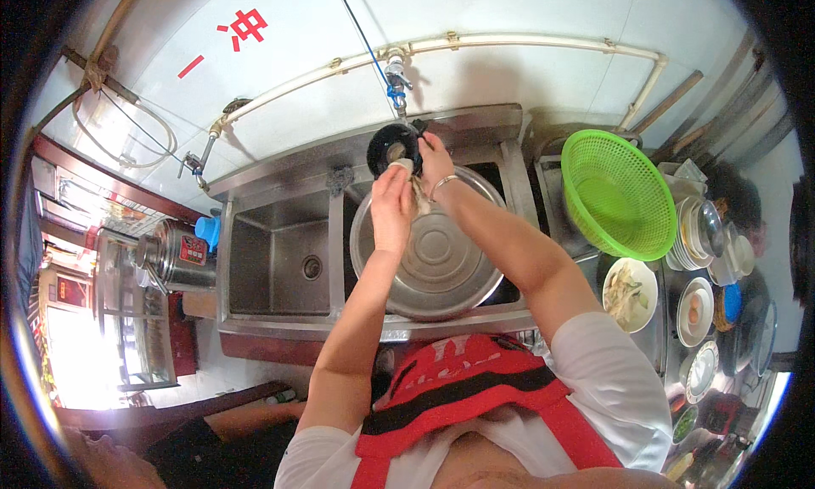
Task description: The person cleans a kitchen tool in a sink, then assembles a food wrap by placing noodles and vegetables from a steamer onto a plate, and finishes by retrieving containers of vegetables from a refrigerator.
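Note:
My right hand (pixel 435 160), with a bracelet at the wrist, grips the edge of a black bowl or pan (pixel 386 146) below the blue-handled tap (pixel 396 85). My left hand (pixel 393 196) holds a pale cloth (pixel 417 196) at the near rim of this black vessel. Under both hands a large round metal basin (pixel 439 253) sits over the right part of the stainless steel sink. Its middle shows concentric rings. My fingers partly hide the cloth and the vessel's rim.
The left sink compartment (pixel 286 260) has a drain. A scouring pad (pixel 340 178) lies on the divider. At right stand a green plastic colander (pixel 617 196), a bowl of pale sliced food (pixel 630 295), a bowl with eggs (pixel 694 311) and stacked dishes. Another person's arm (pixel 251 419) shows at lower left.

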### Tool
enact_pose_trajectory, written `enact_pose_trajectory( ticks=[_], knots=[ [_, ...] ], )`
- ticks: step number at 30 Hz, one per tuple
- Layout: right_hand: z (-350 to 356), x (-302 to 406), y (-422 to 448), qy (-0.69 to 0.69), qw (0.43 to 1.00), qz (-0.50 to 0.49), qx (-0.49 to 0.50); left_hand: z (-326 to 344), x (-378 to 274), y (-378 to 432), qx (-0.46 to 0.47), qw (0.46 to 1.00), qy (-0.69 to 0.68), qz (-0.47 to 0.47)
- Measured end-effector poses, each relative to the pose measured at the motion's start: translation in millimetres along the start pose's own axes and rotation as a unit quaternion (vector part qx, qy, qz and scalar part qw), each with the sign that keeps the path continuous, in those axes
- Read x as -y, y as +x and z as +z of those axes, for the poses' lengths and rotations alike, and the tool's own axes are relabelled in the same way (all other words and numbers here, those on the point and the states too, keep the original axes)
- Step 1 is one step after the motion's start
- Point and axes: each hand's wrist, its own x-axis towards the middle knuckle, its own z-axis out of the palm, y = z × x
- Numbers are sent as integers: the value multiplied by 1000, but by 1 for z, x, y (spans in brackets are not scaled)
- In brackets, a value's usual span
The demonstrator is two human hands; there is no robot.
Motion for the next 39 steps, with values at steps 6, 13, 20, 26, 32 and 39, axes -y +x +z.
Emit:
enact_pose_trajectory(
  ticks=[6,13,20,26,32,39],
  knots=[
    [-5,23,-25,36,991,126,24,-14,30,-6,22,996,59,65],
    [-39,31,-22,-230,958,-166,45,9,79,11,-26,902,-309,-300],
    [-29,30,-52,-316,926,-205,33,36,31,28,-9,962,-204,-182],
    [-38,39,-40,-229,952,-206,0,32,-14,15,16,992,-106,-73],
    [-34,70,-42,-51,997,-39,52,30,24,-29,54,992,-86,-73],
    [-67,74,-34,-117,988,-63,82,23,22,4,-1,982,-143,-124]
  ],
)
